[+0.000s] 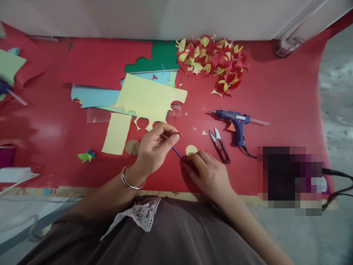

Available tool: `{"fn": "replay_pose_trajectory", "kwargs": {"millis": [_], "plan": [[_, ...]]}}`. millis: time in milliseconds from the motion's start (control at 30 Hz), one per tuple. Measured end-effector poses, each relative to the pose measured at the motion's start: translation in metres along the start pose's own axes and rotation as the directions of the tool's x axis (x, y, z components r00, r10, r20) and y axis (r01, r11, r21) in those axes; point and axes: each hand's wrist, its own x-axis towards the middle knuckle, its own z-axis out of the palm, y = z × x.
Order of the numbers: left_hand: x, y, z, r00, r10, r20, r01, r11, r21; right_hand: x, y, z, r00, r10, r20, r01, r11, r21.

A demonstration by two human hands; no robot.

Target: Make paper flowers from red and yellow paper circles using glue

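My left hand (156, 147), with a bangle at the wrist, is closed in a pinch on a small red paper piece (179, 134). A thin blue stick (177, 152) slants from just below those fingertips to my right hand (211, 171), whose fingers are closed around its lower end. Right beside the right fingertips lies a yellow paper circle (191, 150). Thread snips (220, 147) rest on the table above that hand, blades apart. Under the left wrist's far side, a brown round disc (132, 147) is partly covered.
Cut yellow sheet (146, 95) and red sheet (102, 60) overlap at the back. Red and yellow paper petals (209, 60) are heaped beyond. A blue glue gun (234, 119) lies right, its cord trailing to a blurred-out area. A green-blue paper shape (86, 156) sits left.
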Motion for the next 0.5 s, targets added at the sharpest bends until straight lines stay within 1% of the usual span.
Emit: {"fn": "replay_pose_trajectory", "kwargs": {"millis": [67, 100, 167, 267, 333, 367, 433, 500], "plan": [[0.001, -0.002, -0.002, 0.997, 0.044, -0.061, -0.04, 0.997, 0.067, 0.001, -0.001, 0.002, 0.999, -0.046, 0.026, 0.049, 0.992, -0.115], [0.002, -0.002, -0.003, 0.995, 0.066, -0.074, -0.057, 0.991, 0.117, 0.001, -0.001, 0.002, 0.998, -0.062, 0.029, 0.065, 0.988, -0.143], [0.002, -0.003, -0.004, 0.99, 0.131, -0.044, -0.116, 0.964, 0.241, 0.002, -0.001, -0.002, 0.997, -0.076, 0.015, 0.077, 0.99, -0.117], [0.003, -0.004, -0.002, 0.966, 0.242, 0.089, -0.257, 0.873, 0.414, 0.002, -0.002, -0.014, 0.998, -0.042, -0.039, 0.045, 0.996, 0.07], [0.003, -0.003, -0.001, 0.954, 0.258, 0.15, -0.298, 0.836, 0.46, 0.002, -0.003, -0.024, 0.997, 0.004, -0.073, 0.01, 0.981, 0.192], [0.004, -0.004, -0.001, 0.956, 0.249, 0.156, -0.293, 0.838, 0.46, 0.002, -0.004, -0.029, 0.996, 0.035, -0.085, -0.013, 0.97, 0.242], [0.004, -0.005, -0.001, 0.968, 0.212, 0.135, -0.25, 0.868, 0.429, 0.002, -0.007, -0.036, 0.986, 0.127, -0.107, -0.084, 0.936, 0.342], [0.005, -0.008, -0.001, 0.98, 0.175, 0.096, -0.198, 0.909, 0.367, 0.001, -0.009, -0.039, 0.963, 0.236, -0.128, -0.15, 0.87, 0.47]]}}
